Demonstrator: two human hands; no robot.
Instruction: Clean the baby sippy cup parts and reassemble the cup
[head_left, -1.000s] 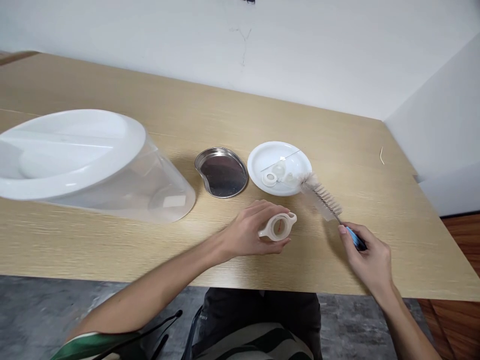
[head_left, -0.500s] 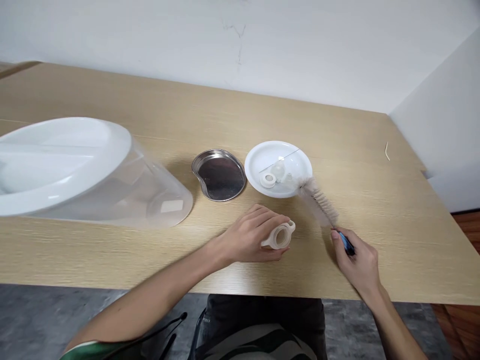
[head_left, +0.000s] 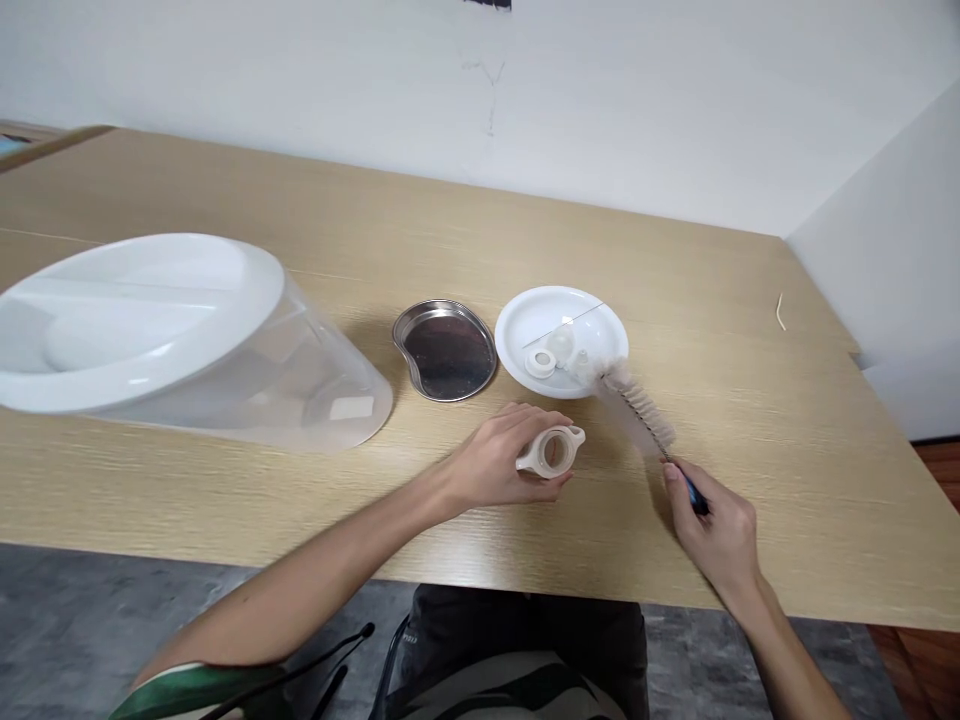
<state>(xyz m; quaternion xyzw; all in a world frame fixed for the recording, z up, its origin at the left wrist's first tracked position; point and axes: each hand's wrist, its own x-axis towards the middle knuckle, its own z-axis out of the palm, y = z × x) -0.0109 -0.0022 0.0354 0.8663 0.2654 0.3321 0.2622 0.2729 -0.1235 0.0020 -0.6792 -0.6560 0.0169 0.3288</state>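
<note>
Nearest the table's front edge, the right hand [head_left: 716,535] is closed around the blue handle of a bottle brush [head_left: 645,410], thumb and forefinger pinching the handle where the wire stem begins. From those fingers the brush runs up and to the left, its pale bristles raised a little over the wood and casting a shadow beneath; the bristle tip reaches the near right rim of the white plate [head_left: 525,315] and appears to touch it.

Left of the right hand, well apart from it, the left hand [head_left: 495,462] curls around a small cream-coloured bottle piece [head_left: 551,452] with a round opening and side tabs. Its fingers wrap over the top and its thumb presses from below, so the opening faces outward toward the brush side. How much of the piece lies hidden inside the palm cannot be told. The hand rests on the wooden table [head_left: 750,320].

Beyond the left fingertips lies the plate, holding a small white ring [head_left: 539,362] and a few clear little parts [head_left: 570,350] too small to make out. Just beside the plate, on its left, sits a kidney-shaped steel tray [head_left: 445,349]. Far to the left of both hands lies a large clear container with a white lid [head_left: 142,310], tipped on its side.
</note>
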